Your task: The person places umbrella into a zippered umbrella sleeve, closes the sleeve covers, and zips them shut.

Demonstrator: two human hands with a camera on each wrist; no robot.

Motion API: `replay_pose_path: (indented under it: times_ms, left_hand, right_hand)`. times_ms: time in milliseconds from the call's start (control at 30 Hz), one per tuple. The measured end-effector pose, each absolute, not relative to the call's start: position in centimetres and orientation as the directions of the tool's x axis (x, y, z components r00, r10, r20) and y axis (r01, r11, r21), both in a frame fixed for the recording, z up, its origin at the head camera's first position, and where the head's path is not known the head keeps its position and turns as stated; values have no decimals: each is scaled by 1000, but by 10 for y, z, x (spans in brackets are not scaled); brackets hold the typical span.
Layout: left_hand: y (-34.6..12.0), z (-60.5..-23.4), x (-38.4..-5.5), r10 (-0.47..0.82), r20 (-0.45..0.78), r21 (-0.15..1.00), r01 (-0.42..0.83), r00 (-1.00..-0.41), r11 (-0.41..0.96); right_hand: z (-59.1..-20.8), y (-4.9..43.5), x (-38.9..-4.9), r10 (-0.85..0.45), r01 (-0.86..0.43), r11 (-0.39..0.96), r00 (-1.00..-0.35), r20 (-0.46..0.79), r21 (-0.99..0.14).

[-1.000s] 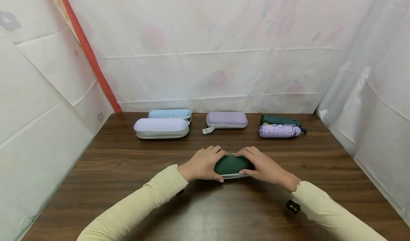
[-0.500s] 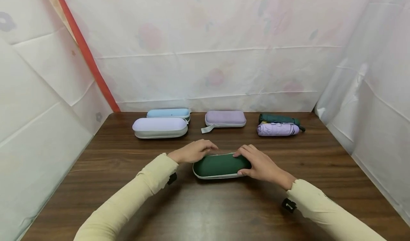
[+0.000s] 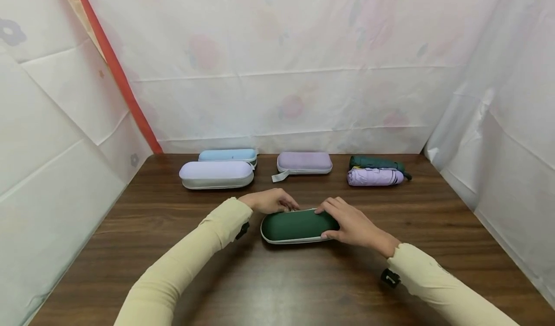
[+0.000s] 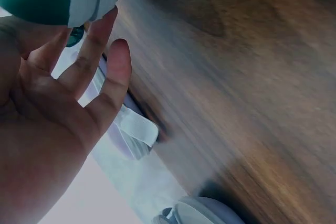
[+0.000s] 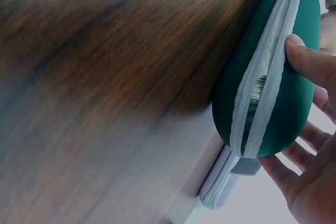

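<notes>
A dark green, rounded zip case [image 3: 299, 226] with a pale zipper band lies on the wooden table in front of me. My right hand [image 3: 351, 225] grips its right end, thumb on the front side and fingers over the back. My left hand [image 3: 272, 202] is at the far edge, its thumb and forefinger curled at the zipper pull; the pinch itself is partly hidden. In the left wrist view, two other fingers [image 4: 118, 66] stretch beside the band. The right wrist view shows the zipper band [image 5: 254, 98] parted along the front, with pale folded material inside.
Behind are a lavender case [image 3: 217, 174], a light blue case [image 3: 227, 155] and a mauve case [image 3: 305, 163] with a strap. At the back right lie folded umbrellas, one lilac [image 3: 375, 176] and one dark green [image 3: 376, 162]. White sheeting [image 3: 277, 75] encloses the table [image 3: 277, 287].
My left hand has let go of the case's left end and moved to its far edge, fingers now curled at the zipper. The case's left end has come into view. My right hand keeps its grip.
</notes>
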State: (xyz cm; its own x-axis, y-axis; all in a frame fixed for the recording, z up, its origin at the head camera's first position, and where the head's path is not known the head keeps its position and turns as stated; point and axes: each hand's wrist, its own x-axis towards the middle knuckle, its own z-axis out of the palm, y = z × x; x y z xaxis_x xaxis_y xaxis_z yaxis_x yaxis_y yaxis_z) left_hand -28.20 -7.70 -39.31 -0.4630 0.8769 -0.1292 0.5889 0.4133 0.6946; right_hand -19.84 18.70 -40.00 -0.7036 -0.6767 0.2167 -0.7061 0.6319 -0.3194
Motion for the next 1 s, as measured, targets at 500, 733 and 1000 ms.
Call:
replay_pose_path:
  times_ms: [500, 733, 1000]
  left_hand:
    - [-78, -398, -281, 801, -96, 373, 724, -591, 580]
    - [-99, -394, -274, 804, -53, 323, 751, -593, 575]
    - [-127, -396, -262, 804, 3, 303, 767, -594, 566]
  right_hand:
    - [-383, 180, -203, -749, -752, 636, -655, 95, -174]
    - [-381, 180, -202, -751, -759, 632, -650, 117, -157]
    - [-384, 181, -203, -731, -742, 651, -669, 133, -161]
